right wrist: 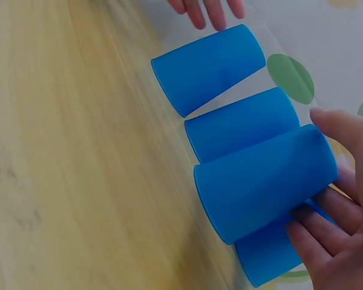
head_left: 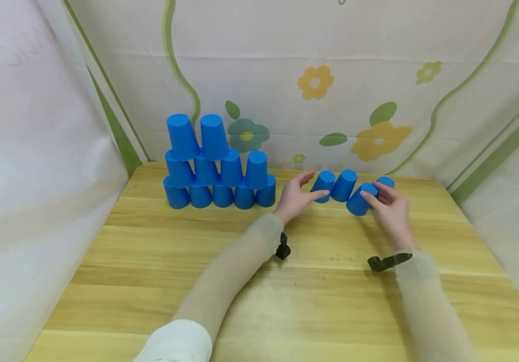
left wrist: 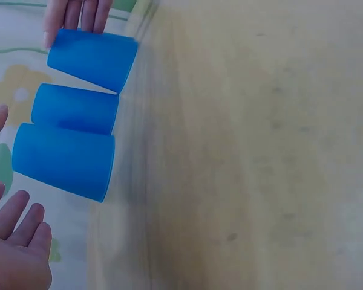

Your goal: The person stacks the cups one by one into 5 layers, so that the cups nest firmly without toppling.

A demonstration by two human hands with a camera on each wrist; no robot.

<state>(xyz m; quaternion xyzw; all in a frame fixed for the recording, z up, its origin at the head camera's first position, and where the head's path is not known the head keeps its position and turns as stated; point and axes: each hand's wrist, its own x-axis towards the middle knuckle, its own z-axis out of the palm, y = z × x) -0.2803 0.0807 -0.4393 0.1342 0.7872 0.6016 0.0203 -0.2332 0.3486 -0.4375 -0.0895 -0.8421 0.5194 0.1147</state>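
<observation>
My right hand [head_left: 392, 213] pinches an upside-down blue cup [head_left: 360, 202] between thumb and fingers. This cup tilts slightly and overlaps another blue cup [right wrist: 269, 254] behind it in the right wrist view. Beside the leftmost cup [head_left: 323, 187] of this right-hand group, my left hand [head_left: 294, 197] has its thumb and fingers spread. The left wrist view shows a gap between those fingers [left wrist: 24, 223] and the near cup [left wrist: 63, 162]. One more upside-down cup [head_left: 344, 186] stands between the two hands.
On the left, several upside-down blue cups are stacked in a stepped wall [head_left: 180, 170], two of them on the top row. The wooden table [head_left: 305, 306] ends at a white curtain [head_left: 259, 80] printed with flowers. Black wrist cameras [head_left: 283, 247] hang by both wrists.
</observation>
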